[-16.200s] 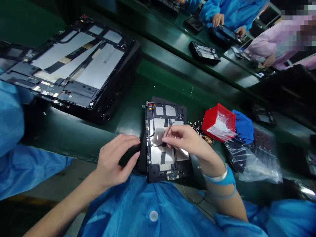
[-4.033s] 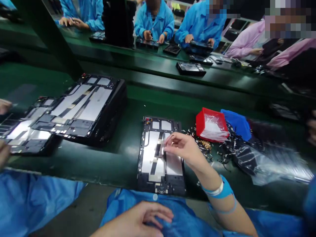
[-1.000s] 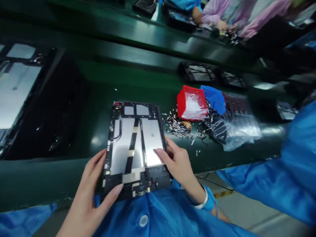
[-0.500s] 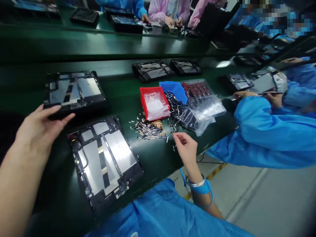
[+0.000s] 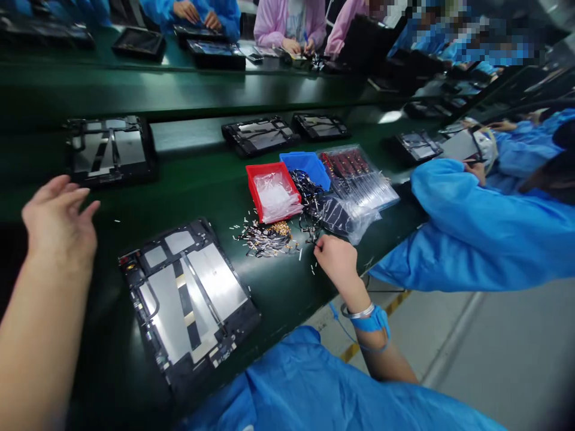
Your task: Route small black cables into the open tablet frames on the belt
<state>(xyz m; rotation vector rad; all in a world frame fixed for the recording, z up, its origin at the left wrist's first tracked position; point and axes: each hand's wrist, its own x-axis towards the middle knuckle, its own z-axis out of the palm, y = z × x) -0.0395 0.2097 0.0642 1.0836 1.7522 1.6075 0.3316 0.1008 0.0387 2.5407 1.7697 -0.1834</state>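
Observation:
My left hand hangs open over the green conveyor belt, left of a tablet's back frame. That frame lies flat, with silver panels and black strips, and neither hand touches it. My right hand has its fingers curled together at the edge of a pile of small white and black strips. Its fingertips are next to dark strips spilling from a clear plastic bag. Whether those fingers pinch a strip is too small to tell.
A red bin holding clear plastic stands beside a blue bin and a tray of dark red parts. Several tablet frames lie along the belt. A co-worker's blue sleeve reaches in at right.
The tablet frame has gone from between my hands to lying flat on the belt. My left hand has moved back from the upper-left frame, and my right hand has shifted slightly toward the strips.

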